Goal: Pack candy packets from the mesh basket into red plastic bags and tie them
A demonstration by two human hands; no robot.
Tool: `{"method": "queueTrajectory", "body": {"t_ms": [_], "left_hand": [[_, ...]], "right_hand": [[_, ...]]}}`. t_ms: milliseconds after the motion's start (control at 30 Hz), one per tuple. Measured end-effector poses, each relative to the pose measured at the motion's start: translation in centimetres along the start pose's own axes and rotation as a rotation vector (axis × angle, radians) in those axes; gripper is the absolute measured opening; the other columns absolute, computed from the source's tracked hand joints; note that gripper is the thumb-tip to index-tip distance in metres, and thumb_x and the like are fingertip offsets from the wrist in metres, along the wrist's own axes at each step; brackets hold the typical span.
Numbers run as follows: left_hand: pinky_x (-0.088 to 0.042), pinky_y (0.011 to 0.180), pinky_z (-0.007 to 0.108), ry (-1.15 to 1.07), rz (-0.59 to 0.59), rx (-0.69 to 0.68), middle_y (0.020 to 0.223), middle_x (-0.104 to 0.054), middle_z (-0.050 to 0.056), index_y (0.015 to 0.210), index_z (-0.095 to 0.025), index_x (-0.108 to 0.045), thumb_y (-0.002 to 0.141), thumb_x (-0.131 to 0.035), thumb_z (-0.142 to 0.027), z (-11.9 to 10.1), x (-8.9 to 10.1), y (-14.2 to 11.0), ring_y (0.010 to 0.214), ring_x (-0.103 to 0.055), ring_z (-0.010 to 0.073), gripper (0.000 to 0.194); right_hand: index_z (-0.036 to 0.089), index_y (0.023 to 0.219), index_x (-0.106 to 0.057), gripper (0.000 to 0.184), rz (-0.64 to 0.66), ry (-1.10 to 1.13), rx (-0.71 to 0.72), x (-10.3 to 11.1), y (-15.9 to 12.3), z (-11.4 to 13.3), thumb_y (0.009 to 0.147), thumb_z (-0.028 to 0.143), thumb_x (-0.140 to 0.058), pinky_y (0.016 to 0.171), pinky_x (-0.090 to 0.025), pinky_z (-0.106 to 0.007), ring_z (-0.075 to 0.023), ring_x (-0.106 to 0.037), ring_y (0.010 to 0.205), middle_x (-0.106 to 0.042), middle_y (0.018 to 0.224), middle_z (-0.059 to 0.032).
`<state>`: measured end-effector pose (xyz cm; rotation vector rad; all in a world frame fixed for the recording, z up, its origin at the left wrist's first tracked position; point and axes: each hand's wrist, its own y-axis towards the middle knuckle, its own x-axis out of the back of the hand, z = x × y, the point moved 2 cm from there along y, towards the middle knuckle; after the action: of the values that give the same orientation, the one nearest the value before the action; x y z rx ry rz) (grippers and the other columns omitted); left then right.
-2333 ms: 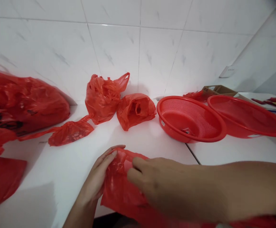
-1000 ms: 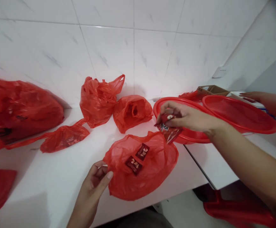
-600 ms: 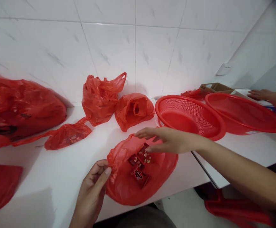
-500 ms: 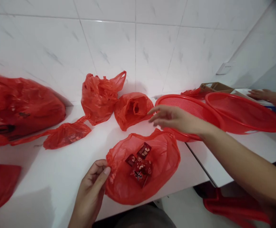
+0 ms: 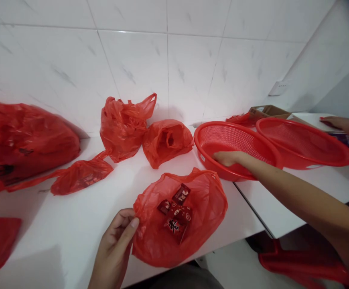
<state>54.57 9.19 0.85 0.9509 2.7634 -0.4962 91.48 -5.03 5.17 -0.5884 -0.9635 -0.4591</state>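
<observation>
Right hand (image 5: 227,158), hold indiscernible, was moved into basket (image 5: 243,138); bag (image 5: 206,204), sachets (image 5: 177,224) deposited, was pinched by left hand (image 5: 116,237).

A white worktop (image 5: 78,224) carries, all in red, a bulging bag (image 5: 30,136) at far left, a small bag (image 5: 82,176), an upright bag (image 5: 122,132) and a crumpled bag (image 5: 159,146), with a wide-open bag (image 5: 206,200) near the front. At right, a perforated basket (image 5: 246,144) stands beside a second basket (image 5: 295,160); a dark seam (image 5: 252,208) runs forward from the first.
</observation>
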Motion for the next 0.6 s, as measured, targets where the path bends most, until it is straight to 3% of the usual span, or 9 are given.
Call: {"method": "queueTrajectory", "body": {"t_ms": [67, 133, 200, 233, 300, 400, 500, 600], "left_hand": [[-0.044, 0.065, 0.019, 0.004, -0.008, 0.009, 0.075, -0.062, -0.001, 0.086, -0.020, -0.062, 0.070, -0.078, -0.039, 0.1, 0.3, 0.1, 0.070, -0.054, 0.0120, 0.030], [-0.043, 0.060, 0.018, -0.013, -0.040, 0.015, 0.073, -0.061, -0.002, 0.086, -0.020, -0.061, 0.069, -0.078, -0.040, 0.1, 0.3, 0.1, 0.066, -0.052, 0.0112, 0.031], [-0.042, 0.058, 0.017, -0.035, -0.062, 0.005, 0.071, -0.059, -0.002, 0.084, -0.020, -0.060, 0.068, -0.079, -0.040, 0.0, -0.2, 0.1, 0.063, -0.051, 0.0103, 0.032], [-0.042, 0.058, 0.017, -0.043, -0.058, -0.001, 0.070, -0.059, -0.003, 0.083, -0.020, -0.060, 0.067, -0.079, -0.041, -0.1, -0.4, 0.1, 0.063, -0.051, 0.0101, 0.032], [-0.043, 0.058, 0.017, -0.059, -0.046, -0.007, 0.070, -0.058, -0.003, 0.082, -0.020, -0.059, 0.068, -0.079, -0.041, -0.3, -1.0, 0.1, 0.063, -0.051, 0.0096, 0.032], [-0.041, 0.054, 0.014, -0.087, -0.046, 0.021, 0.070, -0.057, -0.005, 0.086, -0.022, -0.057, 0.072, -0.075, -0.042, -0.4, -1.0, 0.0, 0.060, -0.050, 0.0082, 0.031], [-0.039, 0.050, 0.013, -0.082, -0.073, 0.054, 0.072, -0.060, -0.005, 0.087, -0.023, -0.054, 0.074, -0.074, -0.043, -0.6, -0.4, -0.3, 0.056, -0.050, 0.0071, 0.031], [-0.042, 0.053, 0.015, -0.030, -0.082, 0.022, 0.081, -0.063, -0.004, 0.090, -0.025, -0.054, 0.073, -0.074, -0.045, -0.8, 0.2, -0.6, 0.059, -0.052, 0.0077, 0.034]], "right_hand": [[0.020, 0.088, -0.065, 0.014, 0.049, 0.163, 0.082, 1.7, -0.5, 1.5, 0.076, 0.027, -0.065, 0.056, -0.050, -0.030, -0.0211, -0.065, 0.068, -0.065, 0.076, -0.0054], [0.022, 0.102, -0.061, 0.025, -0.044, 0.339, 0.186, 3.2, -2.1, 3.9, 0.081, 0.036, -0.061, 0.052, -0.049, -0.027, -0.0191, -0.065, 0.070, -0.066, 0.085, -0.0054], [0.022, 0.113, -0.056, 0.035, -0.087, 0.421, 0.297, 3.4, -4.3, 6.9, 0.084, 0.042, -0.058, 0.050, -0.047, -0.024, -0.0173, -0.066, 0.072, -0.067, 0.090, -0.0051], [0.022, 0.115, -0.055, 0.036, -0.035, 0.406, 0.345, 2.8, -5.5, 8.4, 0.086, 0.044, -0.057, 0.052, -0.048, -0.024, -0.0170, -0.066, 0.072, -0.067, 0.089, -0.0047], [0.024, 0.114, -0.056, 0.033, 0.019, 0.287, 0.452, 1.0, -7.7, 11.1, 0.088, 0.045, -0.055, 0.058, -0.050, -0.026, -0.0161, -0.066, 0.074, -0.068, 0.091, -0.0034], [0.025, 0.117, -0.055, 0.034, -0.125, -0.036, 0.570, -1.3, -9.6, 13.1, 0.087, 0.041, -0.059, 0.072, -0.051, -0.031, -0.0183, -0.064, 0.088, -0.067, 0.107, -0.0042], [0.024, 0.120, -0.056, 0.038, -0.301, -0.304, 0.570, -2.1, -10.3, 12.7, 0.085, 0.040, -0.063, 0.073, -0.050, -0.033, -0.0230, -0.059, 0.099, -0.062, 0.115, -0.0071], [0.024, 0.117, -0.060, 0.040, -0.325, -0.507, 0.516, -2.5, -10.8, 11.2, 0.081, 0.041, -0.067, 0.066, -0.049, -0.034, -0.0279, -0.058, 0.101, -0.058, 0.120, -0.0105]]}}
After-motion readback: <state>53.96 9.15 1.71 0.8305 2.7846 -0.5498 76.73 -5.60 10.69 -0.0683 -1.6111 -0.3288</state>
